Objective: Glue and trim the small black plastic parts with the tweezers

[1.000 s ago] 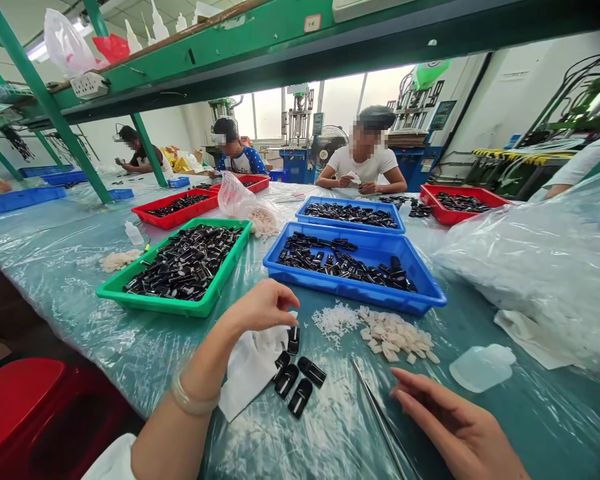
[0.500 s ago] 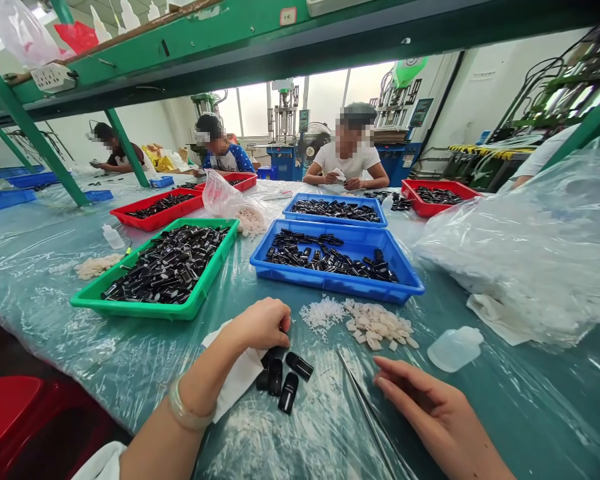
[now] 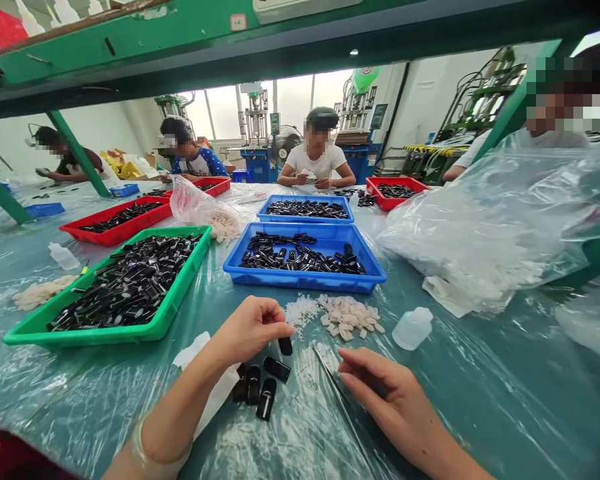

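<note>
My left hand pinches a small glossy black plastic piece between thumb and fingertips, just above the table. Below it lie several similar black pieces, one showing a pale strip, beside a white cloth or tissue partly covered by my forearm. To the right, my right hand is open and holds nothing, thumb apart from the bent fingers. Metal tweezers lie between the two hands. Beyond them are a pile of small clear bits and a pile of cream-coloured flat pieces.
A blue tray and a green tray, both with black pieces, stand ahead. A squeeze bottle and a large clear plastic bag are on the right. A green shelf beam crosses overhead. Several people sit around the table.
My left hand has lifted slightly and turned, so the black piece in its pinch shows more clearly. The view has swung right, bringing a person at the right into sight.
</note>
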Tool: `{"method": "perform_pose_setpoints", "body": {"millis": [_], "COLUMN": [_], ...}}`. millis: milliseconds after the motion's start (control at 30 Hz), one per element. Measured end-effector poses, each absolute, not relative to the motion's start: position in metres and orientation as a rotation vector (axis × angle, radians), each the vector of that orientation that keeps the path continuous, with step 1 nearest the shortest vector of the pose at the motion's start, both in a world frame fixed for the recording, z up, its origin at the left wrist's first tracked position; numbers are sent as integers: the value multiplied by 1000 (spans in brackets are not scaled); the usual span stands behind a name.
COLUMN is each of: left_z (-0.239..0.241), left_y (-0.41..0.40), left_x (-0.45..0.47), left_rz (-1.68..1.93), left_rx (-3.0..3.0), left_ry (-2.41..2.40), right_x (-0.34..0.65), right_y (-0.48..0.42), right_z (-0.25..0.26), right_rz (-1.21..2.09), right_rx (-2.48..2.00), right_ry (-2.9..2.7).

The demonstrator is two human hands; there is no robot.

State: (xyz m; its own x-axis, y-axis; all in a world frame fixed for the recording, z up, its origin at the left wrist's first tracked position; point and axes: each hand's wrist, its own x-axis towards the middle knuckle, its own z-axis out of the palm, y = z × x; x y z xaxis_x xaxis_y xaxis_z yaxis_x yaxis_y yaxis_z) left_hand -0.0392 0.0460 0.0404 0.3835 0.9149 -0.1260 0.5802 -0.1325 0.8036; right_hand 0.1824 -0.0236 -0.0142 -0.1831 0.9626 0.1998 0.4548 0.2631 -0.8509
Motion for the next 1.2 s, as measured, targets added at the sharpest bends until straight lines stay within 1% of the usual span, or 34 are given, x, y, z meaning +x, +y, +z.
{"method": "perform_pose_setpoints", "body": {"millis": [100, 233, 467, 700, 833, 1000, 1200], "left_z": [40, 36, 27, 22, 20, 13, 14], "left_y": [37, 24, 19, 22, 18, 17, 16], "left_x": [-22, -1, 9, 8, 12, 13, 16], "left_rz": [626, 655, 790, 767, 688, 689, 666], "left_rx": [1645, 1602, 1433, 1329, 1318, 1226, 1318], "left_ry": [1186, 1119, 994, 1001, 936, 859, 878], "right_x": [174, 165, 159, 161, 163, 165, 164], "right_y": [-28, -33, -30, -32, -32, -32, -31], "right_z": [-10, -7, -4, 2, 2, 1, 1], "right_rz": [988, 1243, 1482, 1446, 1429, 1448, 1484], "right_rx": [-1262, -1192, -1156, -1211, -1213, -1177, -1161], "right_ry": [-1712, -1543, -1208, -1063, -1042, -1033, -1024]}}
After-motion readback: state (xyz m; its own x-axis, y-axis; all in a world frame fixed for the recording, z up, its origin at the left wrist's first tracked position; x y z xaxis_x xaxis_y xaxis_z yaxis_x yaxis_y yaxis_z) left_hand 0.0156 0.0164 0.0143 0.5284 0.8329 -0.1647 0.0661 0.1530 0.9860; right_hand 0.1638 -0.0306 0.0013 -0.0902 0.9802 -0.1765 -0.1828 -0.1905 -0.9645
